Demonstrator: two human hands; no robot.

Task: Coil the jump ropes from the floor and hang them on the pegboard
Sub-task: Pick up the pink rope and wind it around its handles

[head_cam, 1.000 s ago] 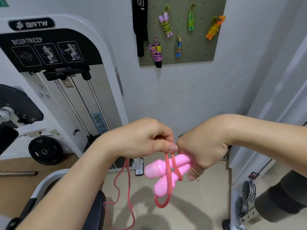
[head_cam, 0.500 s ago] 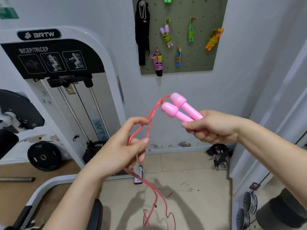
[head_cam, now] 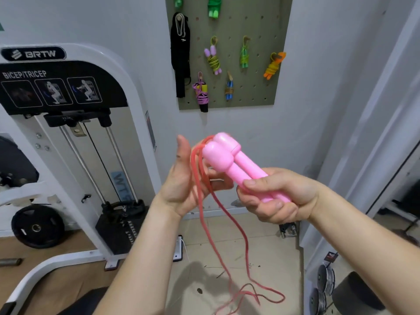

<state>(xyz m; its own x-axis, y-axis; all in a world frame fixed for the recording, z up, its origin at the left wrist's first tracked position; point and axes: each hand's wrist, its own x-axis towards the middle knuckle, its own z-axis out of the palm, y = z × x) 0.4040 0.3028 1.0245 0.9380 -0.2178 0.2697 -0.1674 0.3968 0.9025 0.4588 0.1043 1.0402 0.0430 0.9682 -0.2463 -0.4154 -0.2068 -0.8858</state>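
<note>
My right hand (head_cam: 278,195) grips both pink handles (head_cam: 229,160) of a jump rope, their bulb ends pointing up and left. The red-pink cord (head_cam: 205,201) leaves the handle tops, runs across the palm of my left hand (head_cam: 181,180) and hangs to the floor, where it ends in loose loops (head_cam: 254,296). My left hand stands upright with fingers spread, the cord lying against it, not clenched. On the wall above hangs the olive pegboard (head_cam: 256,87) with several coiled ropes, among them a purple-handled one (head_cam: 213,57) and an orange one (head_cam: 273,65).
A white BRTW bicep/tricep machine (head_cam: 68,137) with a weight stack fills the left. A black strap (head_cam: 180,53) hangs at the pegboard's left edge. A weight plate (head_cam: 37,226) leans at lower left; small plates (head_cam: 325,283) stand at lower right. Tiled floor lies below.
The right hand brought the handles nearer and lower. The left hand rose beside them and opened flat, with the cord now draped over its palm instead of pinched.
</note>
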